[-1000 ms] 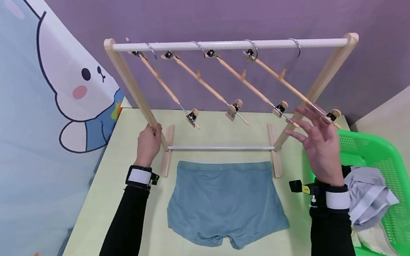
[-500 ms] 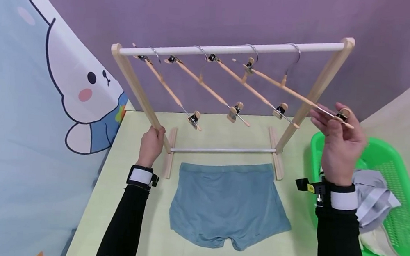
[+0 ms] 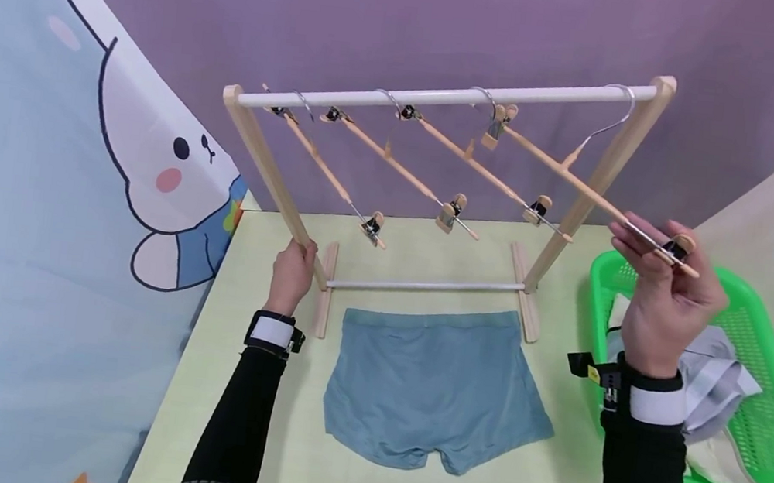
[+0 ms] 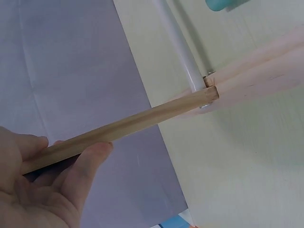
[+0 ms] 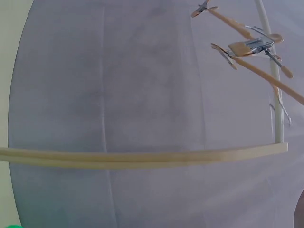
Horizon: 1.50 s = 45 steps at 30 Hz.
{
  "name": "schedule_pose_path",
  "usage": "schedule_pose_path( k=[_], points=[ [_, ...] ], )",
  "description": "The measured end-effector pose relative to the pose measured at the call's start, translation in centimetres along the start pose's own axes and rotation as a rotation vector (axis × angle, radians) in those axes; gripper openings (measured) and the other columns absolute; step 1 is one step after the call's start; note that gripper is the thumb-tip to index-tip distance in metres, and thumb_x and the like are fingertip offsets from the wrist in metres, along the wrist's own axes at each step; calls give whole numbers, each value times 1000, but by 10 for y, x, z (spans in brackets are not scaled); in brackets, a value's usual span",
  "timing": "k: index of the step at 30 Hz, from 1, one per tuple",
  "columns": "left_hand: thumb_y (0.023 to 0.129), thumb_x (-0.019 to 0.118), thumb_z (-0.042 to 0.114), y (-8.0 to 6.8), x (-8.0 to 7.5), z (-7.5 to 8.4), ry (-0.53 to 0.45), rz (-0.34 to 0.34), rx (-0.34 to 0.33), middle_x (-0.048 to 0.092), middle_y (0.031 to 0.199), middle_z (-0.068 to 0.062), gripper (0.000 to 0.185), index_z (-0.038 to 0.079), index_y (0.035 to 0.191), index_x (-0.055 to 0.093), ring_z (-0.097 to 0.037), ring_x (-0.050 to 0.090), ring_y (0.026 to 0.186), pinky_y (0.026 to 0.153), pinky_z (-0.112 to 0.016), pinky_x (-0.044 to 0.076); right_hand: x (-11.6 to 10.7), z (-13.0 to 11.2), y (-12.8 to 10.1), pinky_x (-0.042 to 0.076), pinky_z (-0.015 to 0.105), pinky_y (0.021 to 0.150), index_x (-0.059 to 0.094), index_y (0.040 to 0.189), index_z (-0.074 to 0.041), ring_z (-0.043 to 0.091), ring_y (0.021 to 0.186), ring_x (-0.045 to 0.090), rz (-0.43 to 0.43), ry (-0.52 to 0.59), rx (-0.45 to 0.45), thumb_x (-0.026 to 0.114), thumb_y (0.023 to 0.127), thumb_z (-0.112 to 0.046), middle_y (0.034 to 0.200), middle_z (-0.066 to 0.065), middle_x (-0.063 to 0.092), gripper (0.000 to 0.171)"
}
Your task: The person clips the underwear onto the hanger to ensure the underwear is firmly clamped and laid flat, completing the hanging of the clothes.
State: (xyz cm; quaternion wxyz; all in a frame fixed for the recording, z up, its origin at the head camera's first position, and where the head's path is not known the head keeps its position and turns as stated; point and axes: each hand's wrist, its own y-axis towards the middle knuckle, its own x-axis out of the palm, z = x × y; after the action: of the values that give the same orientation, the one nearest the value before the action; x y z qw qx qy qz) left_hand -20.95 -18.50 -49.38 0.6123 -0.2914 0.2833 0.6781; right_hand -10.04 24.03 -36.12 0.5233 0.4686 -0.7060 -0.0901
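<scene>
A small wooden drying rack (image 3: 264, 164) with a white top rail (image 3: 443, 96) stands on the pale green table (image 3: 248, 446). My left hand (image 3: 291, 271) grips the rack's left leg (image 4: 118, 128) low down. My right hand (image 3: 665, 288) pinches the near end of the rightmost clip hanger (image 3: 561, 173), whose hook (image 3: 612, 115) sits at the rail's right end, tilted. Three more clip hangers (image 3: 394, 164) hang on the rail. Blue boxer shorts (image 3: 436, 386) lie flat in front of the rack.
A green plastic basket (image 3: 770, 403) at the right holds grey and white clothes (image 3: 716, 382). A purple wall stands behind the rack, and a cartoon rabbit backdrop (image 3: 149, 164) lines the left side.
My right hand closed on the rightmost hanger's end and pulled it right and toward me; its hook slid to the rail's right end. My left hand stayed on the leg.
</scene>
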Motion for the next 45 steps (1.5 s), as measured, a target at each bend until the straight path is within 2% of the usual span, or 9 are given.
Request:
schedule_pose_path(
  k=[4, 8, 15, 19, 24, 28, 33, 39, 45],
  points=[
    [108, 40, 27, 0, 0, 0, 2, -2, -4, 69, 102, -26, 38, -3, 128, 52, -35, 70, 78, 43, -27, 46, 4, -5, 4, 60, 39, 77, 57, 101, 25, 41, 84, 73, 24, -4, -34, 83, 74, -1, 94, 39, 67, 45],
    [108, 41, 27, -1, 1, -1, 7, 4, 1, 69, 100, -26, 38, -3, 128, 52, -34, 70, 77, 43, -28, 46, 8, -10, 8, 60, 39, 79, 58, 100, 25, 40, 85, 73, -5, -41, -60, 83, 73, -3, 94, 39, 67, 46],
    [108, 42, 26, -3, -1, 0, 13, 21, 23, 69, 97, -26, 36, -4, 126, 53, -34, 69, 75, 46, -30, 48, 16, -21, 17, 59, 36, 84, 60, 95, 26, 36, 90, 74, -126, -139, -137, 74, 80, 12, 96, 37, 68, 25],
    [108, 42, 26, -3, 0, 0, 1, 29, 25, 68, 96, -26, 37, -5, 126, 53, -33, 69, 74, 46, -31, 48, 12, -29, 6, 59, 33, 83, 60, 92, 26, 33, 91, 74, -157, -218, -191, 75, 81, 9, 95, 35, 69, 25],
    [108, 41, 26, -4, 0, 1, -5, 19, 11, 68, 95, -26, 38, -4, 128, 52, -32, 69, 71, 44, -30, 47, -13, -35, -25, 59, 34, 83, 56, 90, 33, 36, 90, 74, -119, -264, -230, 75, 79, 11, 93, 38, 67, 30],
    [108, 41, 26, -5, 0, 1, -4, 18, 10, 68, 96, -26, 38, -4, 128, 52, -33, 69, 72, 43, -29, 48, -38, -33, -49, 57, 34, 87, 53, 95, 36, 35, 94, 73, -141, -283, -132, 65, 82, 21, 100, 39, 66, 24],
    [108, 41, 25, -4, -2, 0, 3, 44, 22, 67, 92, -26, 37, -6, 126, 52, -33, 68, 68, 43, -31, 47, -66, -23, -71, 54, 31, 92, 52, 106, 35, 29, 103, 71, -208, -394, -24, 57, 86, 23, 110, 36, 65, 24],
    [108, 41, 25, -2, -1, 0, 5, 48, 37, 67, 90, -26, 37, -6, 125, 52, -31, 66, 65, 42, -31, 46, -84, -12, -90, 53, 28, 92, 52, 115, 32, 24, 107, 70, -250, -496, 57, 53, 87, 26, 116, 31, 66, 28],
    [108, 41, 25, -6, 2, 0, -6, 55, 24, 66, 88, -25, 37, -5, 126, 52, -29, 64, 63, 42, -30, 46, -93, 7, -99, 53, 30, 93, 50, 118, 31, 25, 108, 70, -317, -440, 161, 45, 88, 30, 118, 29, 67, 31]
  ],
)
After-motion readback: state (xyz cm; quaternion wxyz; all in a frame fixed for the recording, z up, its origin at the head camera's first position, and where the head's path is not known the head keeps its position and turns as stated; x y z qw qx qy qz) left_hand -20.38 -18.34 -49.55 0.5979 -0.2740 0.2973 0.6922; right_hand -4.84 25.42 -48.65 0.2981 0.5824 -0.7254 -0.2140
